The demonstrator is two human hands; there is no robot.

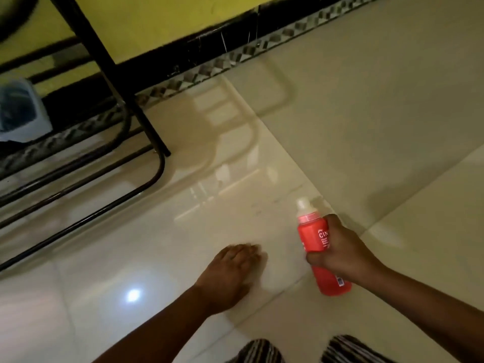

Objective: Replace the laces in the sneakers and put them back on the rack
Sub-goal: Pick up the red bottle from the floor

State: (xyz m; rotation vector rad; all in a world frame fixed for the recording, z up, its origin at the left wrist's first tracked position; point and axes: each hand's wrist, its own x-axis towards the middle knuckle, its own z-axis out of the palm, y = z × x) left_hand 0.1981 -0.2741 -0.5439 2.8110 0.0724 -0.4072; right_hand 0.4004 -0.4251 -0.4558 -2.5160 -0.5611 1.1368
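Observation:
My right hand [340,254] grips a red plastic bottle [313,235] with a white cap, held tilted above the glossy cream floor tiles [183,231]. My left hand [230,271] is stretched out flat just over the floor, fingers loosely together and slightly blurred, holding nothing. A black metal rack [125,106] stands at the upper left against the wall. No sneakers or laces show in this view.
A white box-like object [21,113] sits on the rack's lower level at the far left. A yellow wall [170,17] with a black skirting and a patterned tile strip runs along the top. Striped trouser legs [262,352] show at the bottom edge.

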